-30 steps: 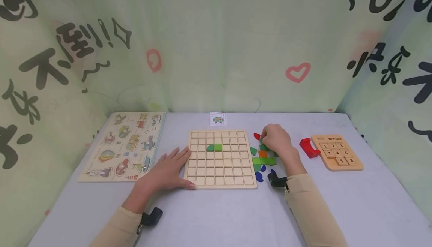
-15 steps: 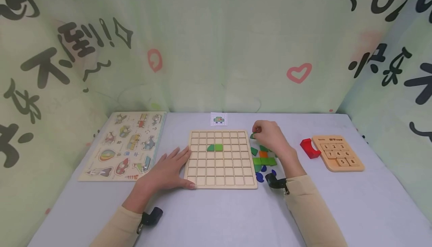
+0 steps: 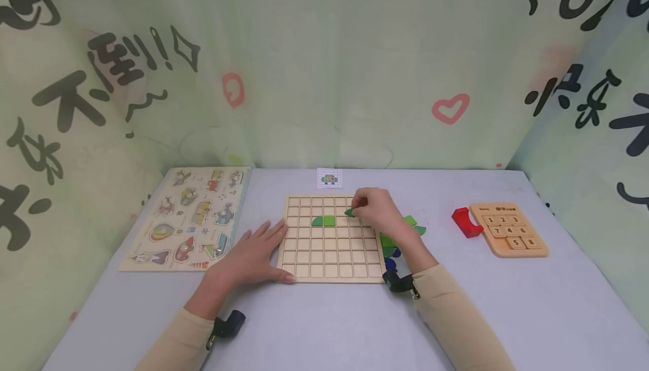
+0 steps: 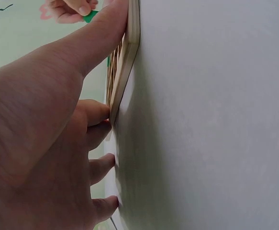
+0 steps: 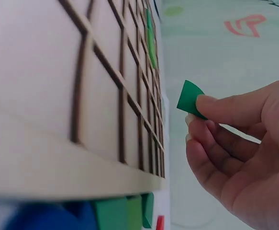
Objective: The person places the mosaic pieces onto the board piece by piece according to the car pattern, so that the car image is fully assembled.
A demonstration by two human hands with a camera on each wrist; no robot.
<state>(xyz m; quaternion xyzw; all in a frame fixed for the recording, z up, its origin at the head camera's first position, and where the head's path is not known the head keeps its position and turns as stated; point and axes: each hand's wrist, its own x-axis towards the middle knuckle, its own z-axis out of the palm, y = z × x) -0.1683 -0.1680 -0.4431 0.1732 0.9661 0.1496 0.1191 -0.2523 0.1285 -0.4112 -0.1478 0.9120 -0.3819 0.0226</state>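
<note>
On the pale table we note the wooden grid board. The left hand lies flat, fingers spread, against its left edge. The right hand pinches a green quarter-round piece above the board's upper right cells.

two bare hands, left hand, right hand, long pale beige sleeves, small black camera strapped at each wrist
</note>
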